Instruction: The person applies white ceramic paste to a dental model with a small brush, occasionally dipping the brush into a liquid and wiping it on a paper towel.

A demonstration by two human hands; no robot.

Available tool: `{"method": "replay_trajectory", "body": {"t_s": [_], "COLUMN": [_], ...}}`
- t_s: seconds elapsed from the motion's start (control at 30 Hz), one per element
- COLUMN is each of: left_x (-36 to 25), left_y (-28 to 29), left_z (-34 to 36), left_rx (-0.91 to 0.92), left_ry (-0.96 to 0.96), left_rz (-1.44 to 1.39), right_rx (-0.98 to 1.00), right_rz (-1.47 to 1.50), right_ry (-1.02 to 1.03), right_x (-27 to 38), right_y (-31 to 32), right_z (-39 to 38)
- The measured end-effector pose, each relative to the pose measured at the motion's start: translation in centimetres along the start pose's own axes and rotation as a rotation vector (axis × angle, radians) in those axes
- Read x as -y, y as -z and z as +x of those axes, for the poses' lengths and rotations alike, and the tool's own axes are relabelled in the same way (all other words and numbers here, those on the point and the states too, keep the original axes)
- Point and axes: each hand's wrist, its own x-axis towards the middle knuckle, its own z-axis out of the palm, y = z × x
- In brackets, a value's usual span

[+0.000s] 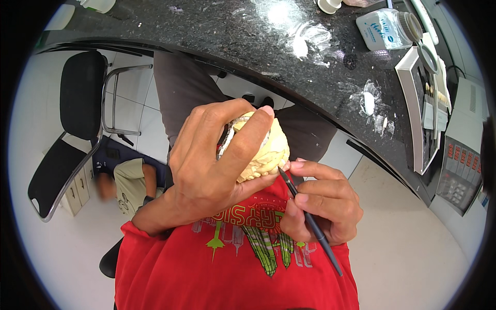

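Observation:
A pale yellow dental cast (276,144) sits in the grip of my left hand (206,155), held above my lap in front of the red shirt. Its fingers wrap over the top and far side, hiding much of the cast, while the thumb runs along the lower edge. Between the fingers of my right hand (330,206) is a slim dark brush (318,232), its handle slanting down to the right. The tip meets the cast's lower right edge, by the row of teeth. My right index fingertip rests close to that same edge.
White powder smears (305,46) lie on the black speckled counter (217,26). A jar (385,28) stands at the far right, near an open case (413,113) with small brushes and a keypad device (460,175). Behind a black chair (82,93) at left is another person (134,181).

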Motion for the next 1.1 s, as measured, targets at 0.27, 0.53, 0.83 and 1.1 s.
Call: {"method": "replay_trajectory", "body": {"t_s": [0.27,0.53,0.83,1.1], "left_x": [-0.13,-0.01,-0.08,-0.35], "left_y": [0.15,0.00,-0.03,-0.34], "left_z": [0.10,0.18,0.18,0.28], "left_rx": [0.015,-0.002,0.002,-0.023], "left_ry": [0.004,-0.010,-0.015,0.031], "left_rz": [0.008,-0.009,-0.011,-0.040], "right_rx": [-0.003,0.005,0.012,0.030], "right_rz": [-0.009,-0.012,-0.017,-0.004], "right_ry": [-0.003,0.012,0.023,0.027], "right_x": [0.07,-0.02,-0.04,-0.07], "right_y": [0.06,0.07,0.24,0.34], "right_z": [-0.01,0.00,0.02,0.07]}}
